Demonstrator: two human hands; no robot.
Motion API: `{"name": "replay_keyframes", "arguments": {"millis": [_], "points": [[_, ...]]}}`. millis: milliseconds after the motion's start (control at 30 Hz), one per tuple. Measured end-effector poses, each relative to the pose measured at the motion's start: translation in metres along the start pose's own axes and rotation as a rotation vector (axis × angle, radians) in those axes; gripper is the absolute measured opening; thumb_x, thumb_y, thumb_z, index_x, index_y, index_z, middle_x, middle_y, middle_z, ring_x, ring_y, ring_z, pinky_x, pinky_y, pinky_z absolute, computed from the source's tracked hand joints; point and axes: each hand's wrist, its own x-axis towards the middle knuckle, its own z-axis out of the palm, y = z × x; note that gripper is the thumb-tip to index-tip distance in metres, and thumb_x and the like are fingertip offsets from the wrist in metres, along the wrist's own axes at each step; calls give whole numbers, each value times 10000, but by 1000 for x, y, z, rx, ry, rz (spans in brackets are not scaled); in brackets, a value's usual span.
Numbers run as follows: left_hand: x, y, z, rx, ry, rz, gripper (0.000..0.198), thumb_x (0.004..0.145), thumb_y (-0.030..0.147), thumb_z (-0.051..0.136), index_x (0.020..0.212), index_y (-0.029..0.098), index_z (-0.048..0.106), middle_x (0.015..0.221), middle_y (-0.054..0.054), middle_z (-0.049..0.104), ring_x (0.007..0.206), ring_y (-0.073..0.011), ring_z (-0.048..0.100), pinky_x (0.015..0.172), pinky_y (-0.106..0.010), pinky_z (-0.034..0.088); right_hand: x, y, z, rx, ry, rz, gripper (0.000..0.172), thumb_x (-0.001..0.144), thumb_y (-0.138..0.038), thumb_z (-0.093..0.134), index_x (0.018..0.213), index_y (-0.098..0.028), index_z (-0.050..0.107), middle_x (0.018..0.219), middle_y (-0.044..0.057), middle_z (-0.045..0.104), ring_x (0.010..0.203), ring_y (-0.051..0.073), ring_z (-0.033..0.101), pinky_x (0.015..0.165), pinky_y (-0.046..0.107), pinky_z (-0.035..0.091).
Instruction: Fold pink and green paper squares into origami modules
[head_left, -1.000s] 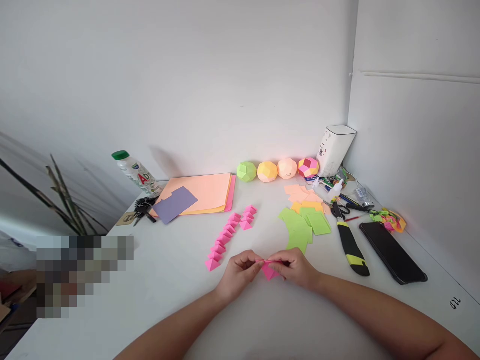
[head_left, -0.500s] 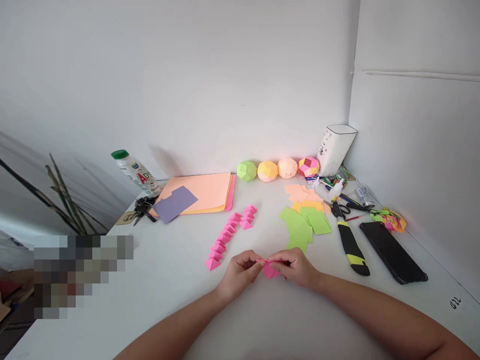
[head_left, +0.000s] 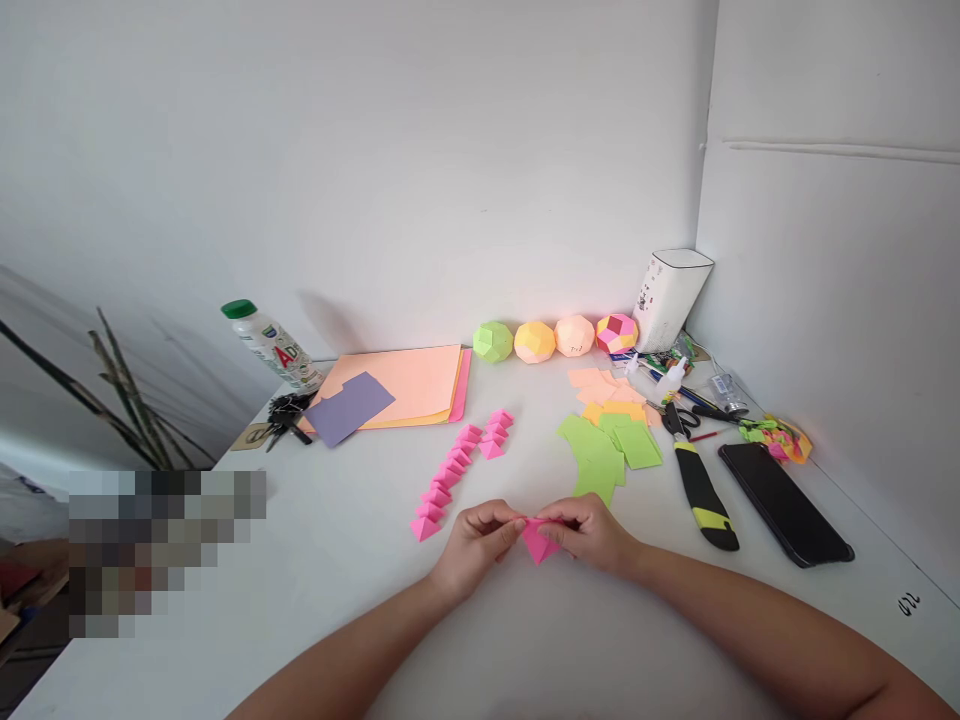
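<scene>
Between both hands, near the middle of the table, is a folded pink paper piece [head_left: 539,543] with its point facing down toward me. My left hand [head_left: 480,543] pinches its left end between thumb and forefinger. At the opposite end, my right hand [head_left: 595,533] pinches it the same way; the fingers cover both ends. Beyond my left hand lies a slanting row of folded pink paper pieces [head_left: 452,472], overlapping one another. A shorter row of the same pieces [head_left: 493,436] sits to its right. Green paper cut-outs [head_left: 599,462] lie just past my right hand.
Paper balls [head_left: 535,342] line the wall. Peach sheets [head_left: 405,382], a purple paper [head_left: 349,408], keys [head_left: 289,412] and a bottle [head_left: 274,345] lie left. At right are a utility knife [head_left: 705,495], a phone [head_left: 785,503], scissors [head_left: 679,420], glue bottles [head_left: 673,377] and a white box [head_left: 673,300].
The pink piece has tilted slightly, and more of its front face shows with its point lower. Both hands keep nearly the same place and grip.
</scene>
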Motion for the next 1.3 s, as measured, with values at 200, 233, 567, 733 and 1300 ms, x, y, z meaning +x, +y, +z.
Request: {"name": "replay_keyframes", "arguments": {"millis": [200, 233, 567, 733, 1300], "points": [[-1, 0, 1, 78, 4, 3, 260, 754, 411, 624, 677, 168, 571, 517, 54, 437, 472, -82, 370, 470, -212, 292, 1, 0, 0, -52, -12, 22, 260, 824, -350, 559, 821, -137, 708, 594, -4, 565, 501, 98, 443, 459, 216, 351], [-1, -1, 1, 98, -9, 19, 246, 760, 400, 618, 691, 169, 568, 537, 49, 452, 488, -86, 387, 478, -211, 306, 1, 0, 0, -67, -18, 15, 255, 821, -344, 560, 809, -137, 707, 589, -5, 560, 506, 99, 440, 462, 216, 347], [-1, -6, 6, 302, -23, 154, 113, 775, 251, 571, 700, 168, 581, 702, -8, 552, 633, -130, 497, 581, -244, 407, 1, 6, 2, -118, -31, -45, 265, 821, -334, 554, 721, -126, 683, 562, -5, 543, 495, 94, 411, 459, 215, 317], [-2, -6, 6, 358, -7, 193, 78, 767, 189, 552, 697, 170, 580, 707, -7, 547, 642, -131, 501, 588, -242, 409, 1, 6, 2, -82, -29, -15, 239, 813, -310, 563, 731, -123, 687, 583, 4, 567, 504, 98, 436, 465, 215, 332], [0, -6, 0, 55, 28, 129, 149, 764, 316, 596, 793, 181, 539, 760, -6, 540, 679, -133, 513, 641, -254, 436, 1, 4, -3, 73, 17, 84, 178, 802, -267, 575, 727, -134, 666, 532, -27, 492, 467, 82, 392, 441, 203, 311]]}}
